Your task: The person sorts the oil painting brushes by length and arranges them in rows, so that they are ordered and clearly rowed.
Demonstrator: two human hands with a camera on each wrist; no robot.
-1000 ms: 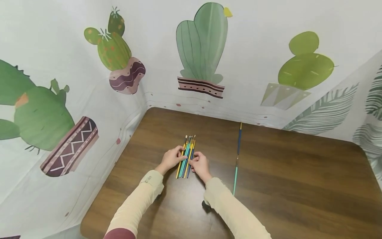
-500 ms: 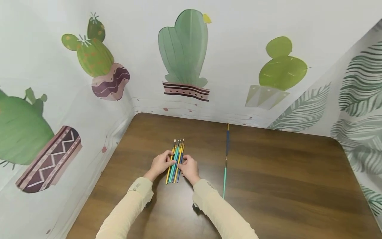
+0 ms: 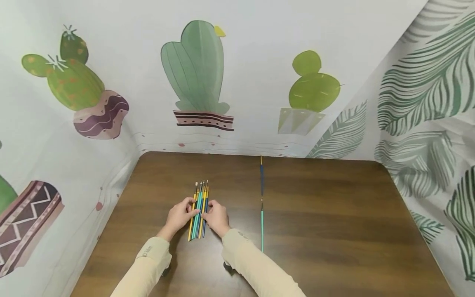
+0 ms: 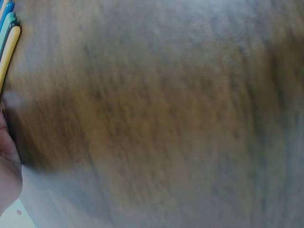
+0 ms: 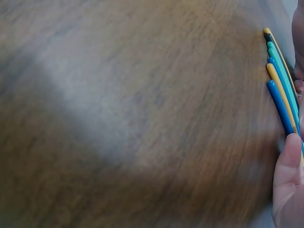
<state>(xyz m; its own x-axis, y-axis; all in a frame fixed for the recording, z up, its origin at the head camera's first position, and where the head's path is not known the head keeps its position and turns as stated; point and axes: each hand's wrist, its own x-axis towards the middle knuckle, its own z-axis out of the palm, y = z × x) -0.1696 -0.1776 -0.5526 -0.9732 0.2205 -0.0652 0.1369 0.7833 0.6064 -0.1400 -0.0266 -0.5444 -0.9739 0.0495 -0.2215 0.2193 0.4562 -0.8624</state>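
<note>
A flat bundle of several thin paintbrushes (image 3: 196,226), with yellow, teal and blue handles, lies on the table with its bristles at the far end. My left hand (image 3: 179,216) holds the bundle's left side, thumb over the handles. From the right, my right hand (image 3: 217,218) grips the same bundle, thumb near the other thumb. The left wrist view catches a yellow handle (image 4: 9,47) and part of the left hand (image 4: 9,175) at its edge. Rounded handle ends, a blue handle (image 5: 280,104) nearest, show beside the right thumb (image 5: 289,159) in the right wrist view.
To the right, a blue paintbrush (image 3: 262,179) with a yellow end and a teal paintbrush (image 3: 262,231) lie in one line, tips facing each other. The brown wooden table (image 3: 326,227) meets a cactus-printed cloth (image 3: 256,82) at its back and left.
The head view has turned right, so everything shifts left in it. Both hands stay on the bundle, and the brushes lie much as before. The two separate brushes have not moved.
</note>
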